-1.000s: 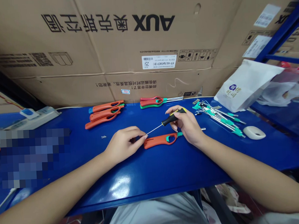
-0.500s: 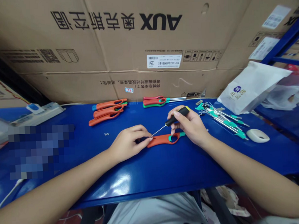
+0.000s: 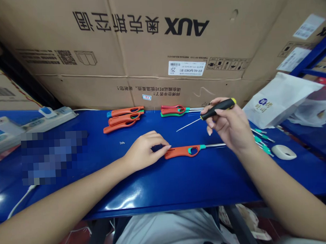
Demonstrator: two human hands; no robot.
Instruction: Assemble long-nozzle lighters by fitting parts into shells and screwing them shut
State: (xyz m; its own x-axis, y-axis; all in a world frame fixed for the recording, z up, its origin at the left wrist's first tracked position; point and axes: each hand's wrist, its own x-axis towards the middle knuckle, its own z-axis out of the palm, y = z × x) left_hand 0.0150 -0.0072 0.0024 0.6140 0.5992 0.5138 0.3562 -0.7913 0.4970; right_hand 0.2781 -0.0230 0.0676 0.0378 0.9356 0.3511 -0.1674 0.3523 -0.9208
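Observation:
An orange gas lighter (image 3: 180, 151) with a green trigger and a long metal tube lies flat on the blue table. At its left end, the thumb and index finger of my left hand (image 3: 146, 150) are pinched together, touching the casing. Whatever is between those fingertips is too small to tell. My right hand (image 3: 230, 128) is closed around the black and yellow handle of a screwdriver (image 3: 219, 108). The screwdriver's thin shaft points down to the left, with its tip in the air, apart from the lighter.
Several orange lighter casings (image 3: 123, 120) lie at the back left. Other lighters (image 3: 174, 110) rest against the cardboard (image 3: 139, 65). Small screws (image 3: 122, 143) lie left of my left hand. Metal tubes with green parts (image 3: 263, 139), a white oval object (image 3: 284, 152) and a white bag (image 3: 278, 100) are right.
My right hand has lifted the screwdriver up and to the right, its tip leaving my left fingertips. The lighter's metal tube now shows. My left hand keeps its pinch at the lighter's end.

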